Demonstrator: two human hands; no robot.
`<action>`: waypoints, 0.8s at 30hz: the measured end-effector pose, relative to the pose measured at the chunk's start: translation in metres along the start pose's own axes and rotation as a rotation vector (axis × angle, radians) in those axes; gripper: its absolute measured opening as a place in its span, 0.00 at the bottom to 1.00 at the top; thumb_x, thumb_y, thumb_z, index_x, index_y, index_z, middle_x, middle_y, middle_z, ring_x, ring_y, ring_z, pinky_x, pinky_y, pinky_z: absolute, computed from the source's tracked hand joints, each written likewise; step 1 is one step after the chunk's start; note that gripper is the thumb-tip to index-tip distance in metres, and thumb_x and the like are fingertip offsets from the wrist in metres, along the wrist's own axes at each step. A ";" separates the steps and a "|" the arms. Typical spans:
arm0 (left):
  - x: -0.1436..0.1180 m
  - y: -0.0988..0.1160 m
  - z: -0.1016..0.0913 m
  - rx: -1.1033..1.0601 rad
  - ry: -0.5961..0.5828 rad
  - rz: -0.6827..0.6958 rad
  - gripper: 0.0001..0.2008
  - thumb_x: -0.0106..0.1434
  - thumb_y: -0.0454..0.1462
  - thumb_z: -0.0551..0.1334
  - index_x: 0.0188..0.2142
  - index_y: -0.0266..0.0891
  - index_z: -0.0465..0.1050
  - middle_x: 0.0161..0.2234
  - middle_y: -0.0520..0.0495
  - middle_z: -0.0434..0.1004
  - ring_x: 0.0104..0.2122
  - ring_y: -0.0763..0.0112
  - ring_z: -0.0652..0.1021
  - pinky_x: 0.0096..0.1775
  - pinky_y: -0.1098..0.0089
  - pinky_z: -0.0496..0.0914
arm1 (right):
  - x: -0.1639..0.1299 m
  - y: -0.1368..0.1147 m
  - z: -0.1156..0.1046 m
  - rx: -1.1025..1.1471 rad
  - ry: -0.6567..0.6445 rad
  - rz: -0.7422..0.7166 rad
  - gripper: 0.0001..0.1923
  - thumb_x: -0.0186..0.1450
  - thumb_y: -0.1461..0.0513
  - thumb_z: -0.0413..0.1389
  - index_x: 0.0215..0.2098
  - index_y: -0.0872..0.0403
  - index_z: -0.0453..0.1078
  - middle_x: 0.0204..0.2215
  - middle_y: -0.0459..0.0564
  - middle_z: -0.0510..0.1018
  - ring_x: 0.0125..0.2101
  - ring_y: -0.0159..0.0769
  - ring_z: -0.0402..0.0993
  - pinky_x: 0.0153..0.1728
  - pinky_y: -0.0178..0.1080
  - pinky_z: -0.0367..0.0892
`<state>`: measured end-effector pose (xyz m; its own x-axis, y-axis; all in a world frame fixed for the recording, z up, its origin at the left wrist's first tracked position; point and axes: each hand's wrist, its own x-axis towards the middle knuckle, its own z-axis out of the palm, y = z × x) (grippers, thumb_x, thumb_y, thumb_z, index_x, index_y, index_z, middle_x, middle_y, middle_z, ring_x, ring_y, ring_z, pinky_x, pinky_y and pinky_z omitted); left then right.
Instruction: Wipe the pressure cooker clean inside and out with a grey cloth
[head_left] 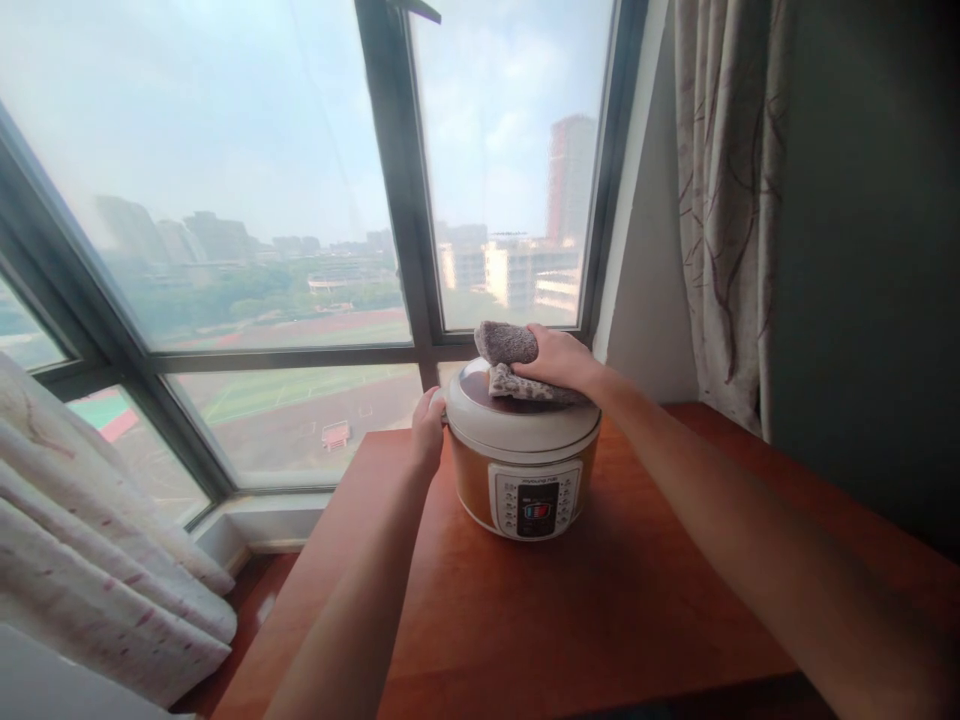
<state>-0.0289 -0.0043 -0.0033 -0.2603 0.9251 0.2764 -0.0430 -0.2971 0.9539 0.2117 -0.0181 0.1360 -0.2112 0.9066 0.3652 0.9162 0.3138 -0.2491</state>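
A rice cooker (469, 480) with a white lid, golden-brown body and front control panel stands upright on the wooden table (600, 610). On top of its lid, my right hand (559, 358) is closed round a folded grey-brown cloth (506, 343), whose lower fold lies against the lid. My left hand (429, 425) grips the cooker's left side handle; the fingers curl behind it and are partly hidden. The lid looks closed.
Tall windows (390, 180) with dark frames rise behind the table. A patterned curtain (731, 200) hangs at the right, and another curtain (97, 560) bunches at the lower left, beside the table's left edge.
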 end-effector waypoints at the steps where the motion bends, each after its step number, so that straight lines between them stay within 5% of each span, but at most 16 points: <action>1: -0.001 0.001 0.000 -0.003 -0.008 0.001 0.18 0.56 0.46 0.60 0.43 0.41 0.74 0.37 0.48 0.74 0.36 0.65 0.72 0.36 0.68 0.68 | 0.006 -0.005 -0.002 -0.015 -0.035 0.000 0.38 0.58 0.45 0.61 0.62 0.53 0.63 0.54 0.59 0.77 0.51 0.52 0.75 0.45 0.43 0.70; 5: -0.003 0.004 0.001 -0.026 -0.019 -0.002 0.17 0.56 0.45 0.60 0.43 0.41 0.74 0.37 0.48 0.74 0.37 0.65 0.72 0.36 0.68 0.67 | 0.023 -0.013 -0.009 -0.029 -0.142 -0.041 0.37 0.56 0.47 0.63 0.59 0.54 0.66 0.52 0.59 0.78 0.46 0.51 0.76 0.40 0.41 0.70; 13: 0.002 0.003 -0.002 -0.030 -0.019 -0.015 0.20 0.54 0.46 0.62 0.45 0.40 0.74 0.39 0.48 0.74 0.38 0.64 0.72 0.37 0.68 0.68 | 0.011 -0.006 -0.011 0.020 -0.111 -0.088 0.35 0.57 0.51 0.63 0.61 0.51 0.64 0.51 0.53 0.79 0.46 0.45 0.77 0.41 0.36 0.69; 24: 0.000 0.002 0.000 -0.042 0.017 -0.041 0.21 0.54 0.46 0.61 0.46 0.40 0.74 0.40 0.48 0.75 0.40 0.64 0.73 0.38 0.68 0.68 | -0.015 -0.015 0.002 -0.034 0.123 0.208 0.37 0.56 0.43 0.61 0.56 0.55 0.68 0.47 0.61 0.81 0.47 0.53 0.77 0.44 0.44 0.70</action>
<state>-0.0288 -0.0046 -0.0011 -0.2737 0.9328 0.2345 -0.0947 -0.2687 0.9586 0.2001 -0.0362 0.1325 0.0245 0.9090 0.4160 0.9469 0.1123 -0.3012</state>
